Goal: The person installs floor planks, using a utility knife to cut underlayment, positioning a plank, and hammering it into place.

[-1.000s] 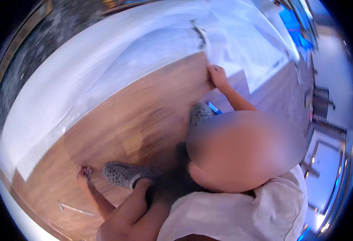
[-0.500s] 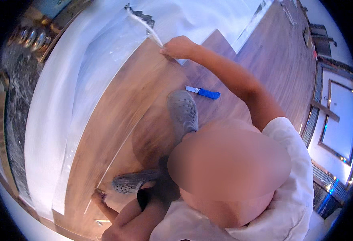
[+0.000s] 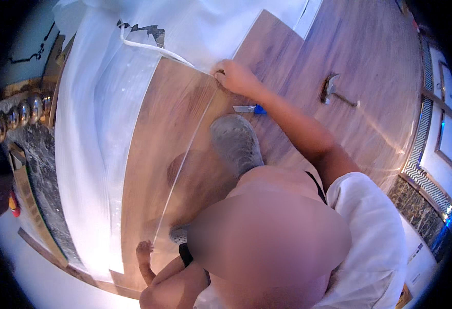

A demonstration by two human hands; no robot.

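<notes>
Wood-look plank (image 3: 154, 139): flat on the floor, spanning from right hand to left, with a thin pale gap (image 3: 184, 156) along its right side. White sheeting (image 3: 89, 170) borders it leftward of both hands. A loose white strip (image 3: 148, 47) ends just left of the right hand. Obstructions: a grey shoe (image 3: 235, 141) stands below the right hand, a second (image 3: 178, 233) right of the left; a utility knife (image 3: 247, 109) lies below the right hand (forearm partly covering its blue handle). Hammer (image 3: 331, 88): well right of that hand.

Right hand (image 3: 231, 76): fingers curled at the plank's far corner — grip cannot be confirmed. Left hand (image 3: 144, 251): fingers bent beside the gap's near end — opening and contact cannot be determined.
</notes>
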